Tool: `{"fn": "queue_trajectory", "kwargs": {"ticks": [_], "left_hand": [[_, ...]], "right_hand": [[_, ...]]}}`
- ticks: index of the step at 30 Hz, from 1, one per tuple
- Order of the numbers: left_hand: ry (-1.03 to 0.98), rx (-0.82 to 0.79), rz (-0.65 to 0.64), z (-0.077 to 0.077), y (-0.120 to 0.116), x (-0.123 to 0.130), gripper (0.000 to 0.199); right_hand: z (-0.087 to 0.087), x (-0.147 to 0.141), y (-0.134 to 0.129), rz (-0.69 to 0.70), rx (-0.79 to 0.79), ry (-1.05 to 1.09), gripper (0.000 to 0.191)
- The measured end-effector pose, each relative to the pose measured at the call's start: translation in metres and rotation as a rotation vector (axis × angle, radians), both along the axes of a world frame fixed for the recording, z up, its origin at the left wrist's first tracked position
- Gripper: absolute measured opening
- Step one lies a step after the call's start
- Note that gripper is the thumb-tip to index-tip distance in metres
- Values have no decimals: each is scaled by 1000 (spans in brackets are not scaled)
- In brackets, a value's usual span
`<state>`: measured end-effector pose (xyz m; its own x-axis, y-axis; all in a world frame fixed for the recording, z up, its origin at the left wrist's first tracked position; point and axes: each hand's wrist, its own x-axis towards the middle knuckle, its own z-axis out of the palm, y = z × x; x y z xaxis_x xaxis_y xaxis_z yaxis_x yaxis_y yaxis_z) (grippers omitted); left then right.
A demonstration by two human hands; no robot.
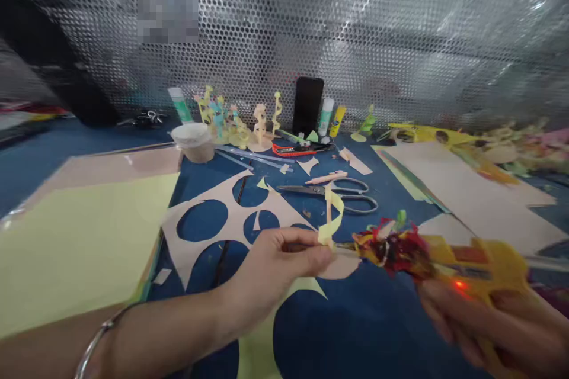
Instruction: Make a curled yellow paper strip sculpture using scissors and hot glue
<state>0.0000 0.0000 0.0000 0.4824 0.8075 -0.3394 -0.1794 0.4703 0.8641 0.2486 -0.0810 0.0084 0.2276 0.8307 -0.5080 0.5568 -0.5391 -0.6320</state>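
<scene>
Pinched in my left hand (284, 275) is a small paper craft (336, 213), a pale yellow strip curling round a thin upright stem. Its round pinkish paper base (341, 266) sticks out past my fingertips. My right hand (493, 317) is wrapped round a yellow glue gun (484, 266) with a red light lit on its side. Reddish and yellow wrapping covers the gun's front, and its metal nozzle touches or nearly touches the foot of the craft. Beyond my hands lie scissors (329, 190) and a pink pen-like stick (326, 177).
Cut-out paper with round holes (231, 207) lies left of centre. A yellow paper stack (84, 243) is at left, pale sheets (471, 183) at right. Along the back stand a white tub (195, 143), several finished paper crafts (260, 124), glue sticks (326, 117), a phone (308, 103) and a red cutter (293, 151).
</scene>
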Motion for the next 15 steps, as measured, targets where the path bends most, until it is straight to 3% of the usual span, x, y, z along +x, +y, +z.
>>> {"fn": "queue_trajectory", "kwargs": {"ticks": [15], "left_hand": [[-21,-8,11,-5,-1,0,16]], "right_hand": [[-3,1,1,76,29,-25,64]]}}
